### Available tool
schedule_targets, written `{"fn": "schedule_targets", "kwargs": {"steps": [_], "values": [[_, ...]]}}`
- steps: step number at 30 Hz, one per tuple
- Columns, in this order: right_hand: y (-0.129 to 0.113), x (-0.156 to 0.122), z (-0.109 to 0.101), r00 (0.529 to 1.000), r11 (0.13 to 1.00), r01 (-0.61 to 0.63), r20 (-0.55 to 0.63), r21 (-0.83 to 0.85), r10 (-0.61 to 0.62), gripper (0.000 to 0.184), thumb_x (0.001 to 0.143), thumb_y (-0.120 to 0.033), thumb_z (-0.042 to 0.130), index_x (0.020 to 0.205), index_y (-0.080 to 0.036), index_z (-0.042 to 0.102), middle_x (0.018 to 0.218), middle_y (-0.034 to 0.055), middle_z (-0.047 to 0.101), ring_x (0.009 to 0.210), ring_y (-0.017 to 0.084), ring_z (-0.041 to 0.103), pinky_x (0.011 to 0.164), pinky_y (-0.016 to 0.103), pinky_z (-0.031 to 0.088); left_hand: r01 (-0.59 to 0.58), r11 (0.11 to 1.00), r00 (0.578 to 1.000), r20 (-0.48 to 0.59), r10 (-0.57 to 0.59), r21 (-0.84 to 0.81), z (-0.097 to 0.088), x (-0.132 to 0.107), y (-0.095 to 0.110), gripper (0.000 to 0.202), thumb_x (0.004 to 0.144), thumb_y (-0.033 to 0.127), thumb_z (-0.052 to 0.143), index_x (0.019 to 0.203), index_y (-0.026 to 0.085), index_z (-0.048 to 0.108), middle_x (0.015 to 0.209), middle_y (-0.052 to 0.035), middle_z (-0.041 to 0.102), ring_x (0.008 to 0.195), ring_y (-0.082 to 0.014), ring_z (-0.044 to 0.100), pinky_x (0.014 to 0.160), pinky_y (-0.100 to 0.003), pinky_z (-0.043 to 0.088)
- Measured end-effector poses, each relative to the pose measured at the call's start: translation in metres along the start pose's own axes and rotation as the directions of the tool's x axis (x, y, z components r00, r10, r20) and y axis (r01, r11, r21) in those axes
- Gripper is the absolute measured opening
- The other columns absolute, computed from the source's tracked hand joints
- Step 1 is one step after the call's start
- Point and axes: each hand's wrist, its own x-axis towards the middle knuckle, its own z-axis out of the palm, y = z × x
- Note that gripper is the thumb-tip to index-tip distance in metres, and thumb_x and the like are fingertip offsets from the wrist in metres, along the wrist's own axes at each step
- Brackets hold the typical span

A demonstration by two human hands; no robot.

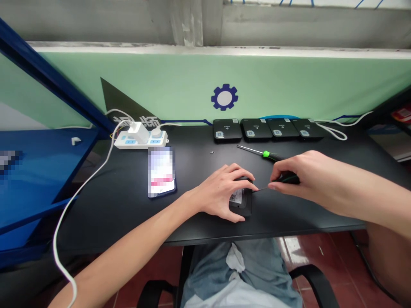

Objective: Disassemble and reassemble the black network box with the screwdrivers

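A flat black electronic device (pixel 245 207) with a pale label lies on the dark desk near its front edge. My left hand (pixel 221 192) spans it, thumb at the near side and fingers over the far and right sides, holding it down and hiding much of it. In my right hand (pixel 290 177) is a screwdriver (pixel 290 178) with a dark handle, held low and tilted nearly flat. Its thin metal shaft reaches left to the device's right edge; the exact contact of the tip is hard to see. A second screwdriver (pixel 266 154), green and black, lies just beyond my right hand.
Several similar black devices (pixel 227 130) stand in a row along the back. Tiny screws (pixel 212 152) lie mid-desk. A phone (pixel 162 172) with a lit screen sits left, before a white power strip (pixel 141 139). A white cable (pixel 61 214) hangs down at the left.
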Motion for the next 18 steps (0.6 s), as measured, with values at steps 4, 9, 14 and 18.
{"fn": "schedule_targets", "kwargs": {"steps": [4, 9, 14, 18], "values": [[0.005, 0.001, 0.000, 0.994, 0.998, -0.055, 0.094, 0.013, 0.053, 0.039, 0.108, -0.071, 0.066, 0.107, -0.035, 0.083, 0.091, 0.0006, 0.081, 0.073, 0.020, 0.070, 0.064, 0.033, 0.047, 0.006, 1.000, 1.000, -0.010, -0.006, -0.003, -0.001, 0.000, 0.002, 0.071, 0.083, 0.052, 0.096, 0.146, 0.026, 0.075, 0.164, -0.0136, 0.070, 0.144, -0.0425, 0.063, 0.121, -0.058, 0.053], [0.011, 0.001, -0.003, 0.991, 0.985, -0.109, 0.095, 0.131, 0.097, 0.044, 0.106, -0.075, 0.068, 0.107, -0.035, 0.085, 0.097, 0.0002, 0.084, 0.074, 0.019, 0.071, 0.067, 0.033, 0.049, 0.012, 1.000, 1.000, -0.021, -0.012, 0.008, -0.002, 0.000, 0.005, 0.071, 0.082, 0.049, 0.098, 0.145, 0.025, 0.076, 0.163, -0.0151, 0.069, 0.142, -0.0417, 0.064, 0.118, -0.057, 0.057], [0.013, -0.012, 0.002, 0.981, 0.935, -0.189, 0.101, 0.301, 0.166, 0.052, 0.100, -0.081, 0.073, 0.101, -0.031, 0.087, 0.097, 0.0008, 0.087, 0.072, 0.020, 0.069, 0.069, 0.036, 0.049, 0.006, 1.000, 1.000, -0.006, -0.006, 0.009, -0.004, 0.001, 0.005, 0.072, 0.083, 0.048, 0.097, 0.148, 0.026, 0.075, 0.163, -0.0149, 0.069, 0.142, -0.0415, 0.065, 0.119, -0.058, 0.056], [0.020, -0.027, 0.019, 0.968, 0.877, -0.248, 0.063, 0.412, 0.244, 0.057, 0.095, -0.086, 0.075, 0.102, -0.031, 0.089, 0.098, 0.0016, 0.086, 0.081, 0.023, 0.072, 0.076, 0.037, 0.050, 0.015, 1.000, 1.000, -0.011, -0.015, 0.005, -0.003, 0.001, 0.005, 0.072, 0.084, 0.049, 0.097, 0.148, 0.024, 0.075, 0.162, -0.0169, 0.069, 0.141, -0.0414, 0.067, 0.118, -0.057, 0.057]]}}
